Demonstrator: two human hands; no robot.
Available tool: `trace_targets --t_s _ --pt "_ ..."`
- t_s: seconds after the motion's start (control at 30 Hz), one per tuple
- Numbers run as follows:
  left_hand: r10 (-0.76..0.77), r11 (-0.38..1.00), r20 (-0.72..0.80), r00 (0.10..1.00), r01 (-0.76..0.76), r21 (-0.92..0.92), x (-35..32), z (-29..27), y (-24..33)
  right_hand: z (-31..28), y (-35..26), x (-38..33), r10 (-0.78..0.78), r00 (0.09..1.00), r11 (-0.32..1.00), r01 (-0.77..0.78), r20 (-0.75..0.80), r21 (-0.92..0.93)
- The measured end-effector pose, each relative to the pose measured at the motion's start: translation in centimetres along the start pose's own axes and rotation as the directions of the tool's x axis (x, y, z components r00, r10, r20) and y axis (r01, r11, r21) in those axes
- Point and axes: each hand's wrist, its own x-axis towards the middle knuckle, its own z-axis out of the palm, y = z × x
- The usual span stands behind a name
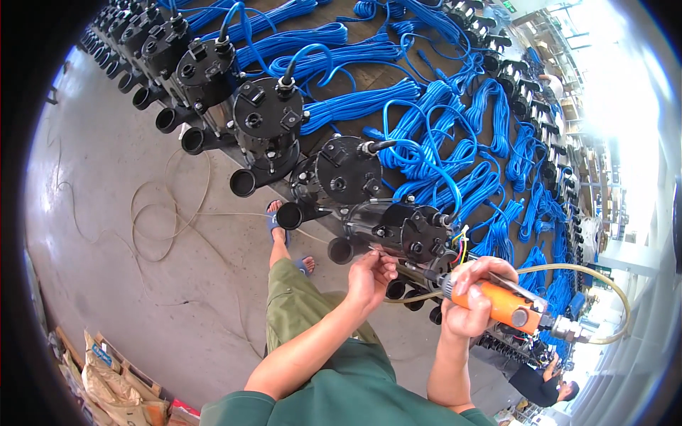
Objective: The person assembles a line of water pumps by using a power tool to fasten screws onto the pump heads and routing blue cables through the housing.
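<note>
My right hand (pixel 474 295) is wrapped round an orange air screwdriver (pixel 506 307). The tool lies almost level, its bit pointing left at the end of a black, cylindrical pump-like unit (pixel 387 228); whether the bit touches a screw cannot be made out. At the near side of this tilted unit is my left hand (pixel 372 278), thumb and fingertips pinched together against or just beside its casing. Anything between those fingertips is too small to see. Thin coloured wires (pixel 463 245) stick out by the unit's right end. A clear hose (pixel 604 273) loops from the tool's rear.
A row of similar black units (pixel 268 117) stands along the bench edge, short pipe openings facing the floor. Coiled blue cables (pixel 359 106) cover the bench (pixel 355 77). A thin hose (pixel 174 213) lies looped on the floor. Another person (pixel 540 387) works at lower right.
</note>
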Motion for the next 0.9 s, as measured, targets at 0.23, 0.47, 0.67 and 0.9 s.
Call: trace_targets --t_s 0.23,0.47,0.67,0.9 --pt "0.022 0.970 -0.081 0.997 -0.002 0.241 -1.2 1.4 1.2 -0.5 1.2 0.4 -0.038 0.971 0.999 0.038 0.237 0.006" --pt "0.506 -0.464 0.689 0.518 -0.510 0.724 -3.7 2.8 4.3 -0.5 1.4 0.8 -0.049 0.970 0.998 0.040 0.237 0.042" --pt "0.251 -0.470 0.757 0.603 -0.607 0.640 0.7 3.9 7.5 1.4 -1.8 2.1 0.055 0.979 0.988 -0.081 0.196 0.128" --pt "0.191 -0.400 0.750 0.634 -0.647 0.649 1.7 3.5 8.1 5.6 0.5 7.8 -0.092 0.990 0.986 0.076 0.108 0.149"
